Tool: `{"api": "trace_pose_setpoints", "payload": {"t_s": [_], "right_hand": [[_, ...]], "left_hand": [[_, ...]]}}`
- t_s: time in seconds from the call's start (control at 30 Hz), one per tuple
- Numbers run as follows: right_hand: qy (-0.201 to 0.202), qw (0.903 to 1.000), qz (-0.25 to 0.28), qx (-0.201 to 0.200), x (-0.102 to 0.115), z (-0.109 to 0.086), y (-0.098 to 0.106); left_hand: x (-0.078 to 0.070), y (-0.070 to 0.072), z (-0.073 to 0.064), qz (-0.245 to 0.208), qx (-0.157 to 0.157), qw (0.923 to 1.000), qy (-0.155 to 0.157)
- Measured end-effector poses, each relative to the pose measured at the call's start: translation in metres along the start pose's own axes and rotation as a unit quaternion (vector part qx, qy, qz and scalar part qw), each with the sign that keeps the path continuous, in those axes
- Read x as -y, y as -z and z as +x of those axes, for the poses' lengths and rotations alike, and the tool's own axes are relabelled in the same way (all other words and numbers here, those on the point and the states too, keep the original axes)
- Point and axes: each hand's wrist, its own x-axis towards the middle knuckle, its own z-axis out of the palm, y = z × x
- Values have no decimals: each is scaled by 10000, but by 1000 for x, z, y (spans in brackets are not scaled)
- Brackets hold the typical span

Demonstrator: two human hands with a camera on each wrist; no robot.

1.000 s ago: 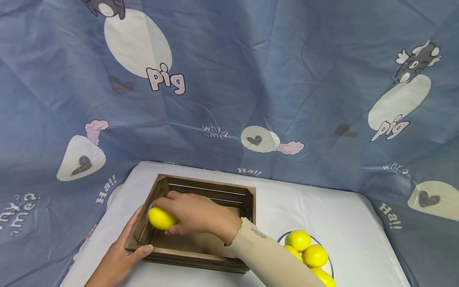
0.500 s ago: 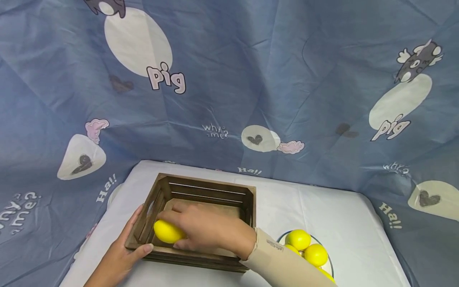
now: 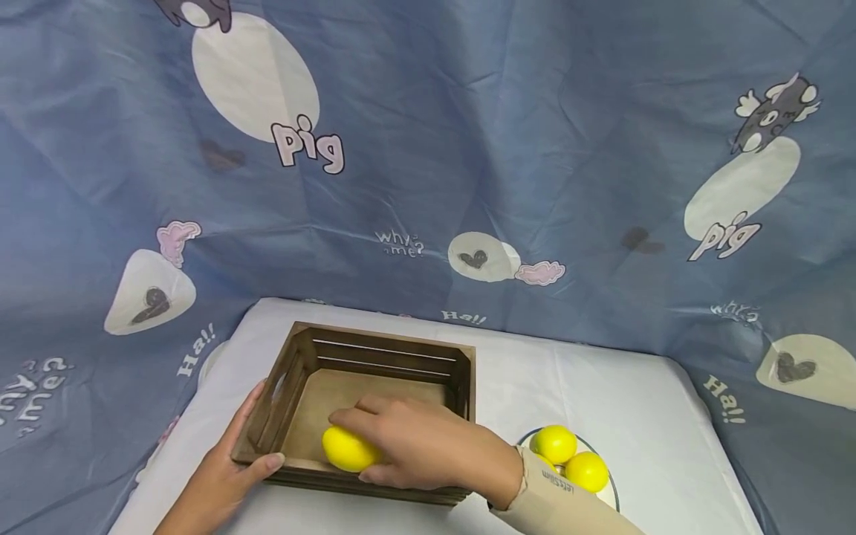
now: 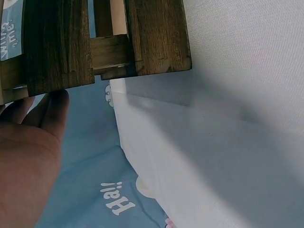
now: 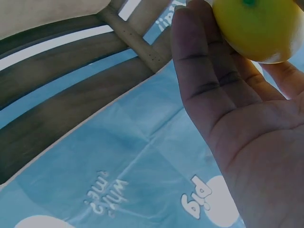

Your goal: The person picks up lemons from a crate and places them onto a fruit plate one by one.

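A brown slatted wooden crate stands on the white-covered table, its floor visible. My left hand grips its near left corner, thumb on the front rim and fingers along the outside of the left end. In the left wrist view, those fingertips touch the edge of a dark slat. A yellow lemon is in the grasp of my right hand, over the crate close to its front wall. The right wrist view shows the lemon's green tip and the fingers curved around the fruit.
Several more lemons lie on a blue-rimmed plate to the right of the crate, partly hidden by my right sleeve. Behind the table hangs a blue printed cloth.
My right hand has carried the lemon from the crate's left end rightward and closer to the front wall. The left hand has kept its grip on the corner, and the crate stays put.
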Motion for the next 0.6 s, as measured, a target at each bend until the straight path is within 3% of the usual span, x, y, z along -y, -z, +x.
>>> {"api": "trace_pose_setpoints", "payload": {"t_s": [0.4, 0.6], "right_hand": [[-456, 9972, 463, -368, 0, -49, -8], [-1032, 9840, 1380, -446, -4, -77, -11]], "left_hand": [[3, 1, 1, 263, 103, 9996, 88], [4, 1, 2, 171, 170, 9995, 221]]}}
